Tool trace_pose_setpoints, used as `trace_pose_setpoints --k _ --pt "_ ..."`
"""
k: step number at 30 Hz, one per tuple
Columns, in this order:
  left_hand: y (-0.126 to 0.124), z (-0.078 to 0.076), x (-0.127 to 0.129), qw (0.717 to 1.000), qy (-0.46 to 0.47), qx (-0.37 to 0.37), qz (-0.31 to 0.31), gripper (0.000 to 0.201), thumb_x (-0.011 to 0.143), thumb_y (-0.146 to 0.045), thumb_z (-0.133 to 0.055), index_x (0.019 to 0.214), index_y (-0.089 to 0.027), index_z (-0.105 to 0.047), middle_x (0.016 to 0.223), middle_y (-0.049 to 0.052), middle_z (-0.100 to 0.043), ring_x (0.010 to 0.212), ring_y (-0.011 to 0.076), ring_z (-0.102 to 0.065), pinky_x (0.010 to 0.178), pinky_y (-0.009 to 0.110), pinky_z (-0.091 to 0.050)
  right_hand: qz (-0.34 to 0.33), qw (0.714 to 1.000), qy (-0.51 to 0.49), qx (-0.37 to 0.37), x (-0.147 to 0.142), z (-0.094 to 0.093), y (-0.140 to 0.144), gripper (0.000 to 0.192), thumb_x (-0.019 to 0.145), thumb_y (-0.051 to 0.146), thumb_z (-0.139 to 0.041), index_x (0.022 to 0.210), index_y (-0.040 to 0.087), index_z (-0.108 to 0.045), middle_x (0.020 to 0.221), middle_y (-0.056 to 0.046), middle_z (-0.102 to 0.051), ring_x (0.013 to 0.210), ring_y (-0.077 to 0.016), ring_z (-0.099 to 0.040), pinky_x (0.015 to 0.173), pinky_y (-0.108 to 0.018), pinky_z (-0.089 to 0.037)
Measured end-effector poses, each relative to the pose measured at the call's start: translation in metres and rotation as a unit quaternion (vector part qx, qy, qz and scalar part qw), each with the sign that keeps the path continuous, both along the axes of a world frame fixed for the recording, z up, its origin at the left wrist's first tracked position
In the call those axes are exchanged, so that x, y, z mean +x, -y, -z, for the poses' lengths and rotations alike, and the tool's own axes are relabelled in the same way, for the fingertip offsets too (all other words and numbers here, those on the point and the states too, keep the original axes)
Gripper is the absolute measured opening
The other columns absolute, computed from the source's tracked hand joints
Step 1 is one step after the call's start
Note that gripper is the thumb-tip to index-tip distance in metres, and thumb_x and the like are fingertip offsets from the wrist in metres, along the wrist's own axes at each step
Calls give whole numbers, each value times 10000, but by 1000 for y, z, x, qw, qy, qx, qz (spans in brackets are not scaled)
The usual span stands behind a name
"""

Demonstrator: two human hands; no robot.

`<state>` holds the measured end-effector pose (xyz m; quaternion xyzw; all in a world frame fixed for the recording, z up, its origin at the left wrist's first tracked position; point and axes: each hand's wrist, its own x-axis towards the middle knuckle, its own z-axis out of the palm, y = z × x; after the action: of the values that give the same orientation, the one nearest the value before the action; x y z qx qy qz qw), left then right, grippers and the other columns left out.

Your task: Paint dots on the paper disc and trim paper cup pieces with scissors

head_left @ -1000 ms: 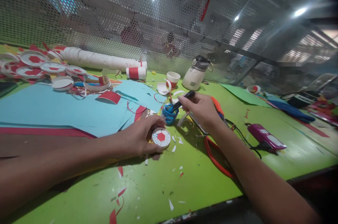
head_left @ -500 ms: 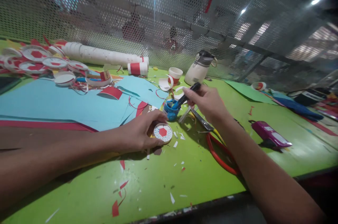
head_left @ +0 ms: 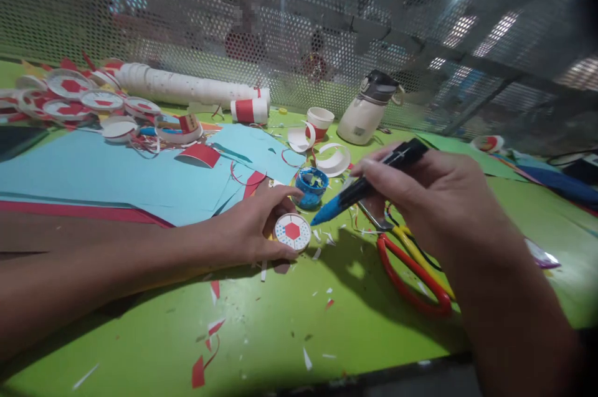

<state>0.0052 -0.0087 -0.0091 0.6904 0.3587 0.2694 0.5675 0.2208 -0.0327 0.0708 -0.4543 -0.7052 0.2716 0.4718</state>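
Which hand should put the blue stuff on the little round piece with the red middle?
The right hand, probably. It holds the black brush with a blue-coated tip, which points at the round white paper disc with the red hexagon. The left hand is busy steadying that disc.

Words and numbers: none could be read anywhere.
Bottle label (head_left: pixel 359 131): a small mark, too tiny and blurry to read.

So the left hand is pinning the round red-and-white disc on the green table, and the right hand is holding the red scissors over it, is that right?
Not quite. The head view shows the right hand holding a blue-tipped brush, not the red scissors, which lie on the green table. The left hand does pin the disc.
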Motion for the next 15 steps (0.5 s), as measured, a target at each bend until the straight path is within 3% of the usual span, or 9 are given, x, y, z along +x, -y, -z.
trace_pose_setpoints --k 4,9,15 --pt "0 -3 0 999 16 -11 25 762 665 -190 -780 1315 -188 -382 1051 93 -591 770 177 -622 584 258 -538 -46 996 65 -30 -6 2 3 190 861 344 -663 724 214 -677 570 25 -607 520 -111 -541 497 -243 -428" --pt "2 -6 1 993 78 -67 62 657 772 -177 -703 1333 -220 -363 1042 77 -594 705 146 -632 581 271 -555 -50 996 64 -42 -14 9 -2 121 852 282 -646 780 185 -658 579 32 -578 522 -103 -506 494 -235 -407" --pt "2 -7 0 992 80 -77 56 726 791 -142 -686 1398 -231 -299 1050 79 -562 595 120 -639 483 237 -516 -43 996 68 -49 -16 13 -6 119 832 290 -646 779 184 -654 552 32 -552 491 -106 -466 456 -238 -367"
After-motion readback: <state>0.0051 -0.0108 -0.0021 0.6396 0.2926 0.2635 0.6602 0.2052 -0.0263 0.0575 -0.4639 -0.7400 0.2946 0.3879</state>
